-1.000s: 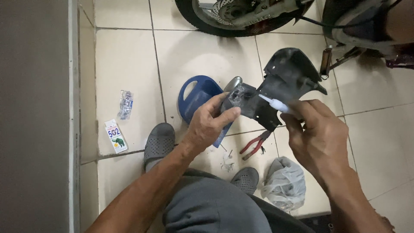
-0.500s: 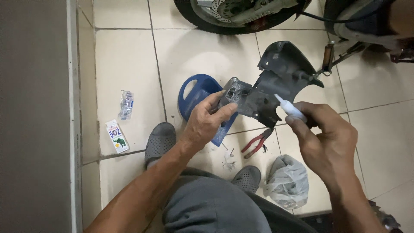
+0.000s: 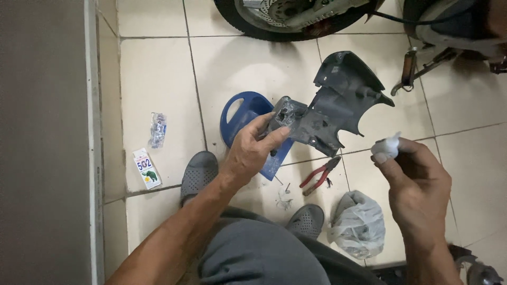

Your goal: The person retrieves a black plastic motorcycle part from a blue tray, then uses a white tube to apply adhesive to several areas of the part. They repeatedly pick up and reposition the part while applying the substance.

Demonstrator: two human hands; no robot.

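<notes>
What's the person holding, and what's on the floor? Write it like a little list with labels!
Left hand: grips a black plastic part
Right hand: holds a small white tube, apart from the part
Floor: red pliers, blue plastic piece, grey bag, small packet
Feet: grey clogs
Top: wheel

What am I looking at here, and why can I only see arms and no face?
The camera sits on the person's head and looks down, so you see only their arms, knees and grey shoes. The left hand holds a dark grey plastic part, likely off the motorbike whose wheel shows at the top. The right hand holds a small white tube off to the side, apart from the part. On the tiled floor lie a blue plastic piece, red-handled pliers, a crumpled plastic bag, a small card packet and a clear wrapper.
</notes>
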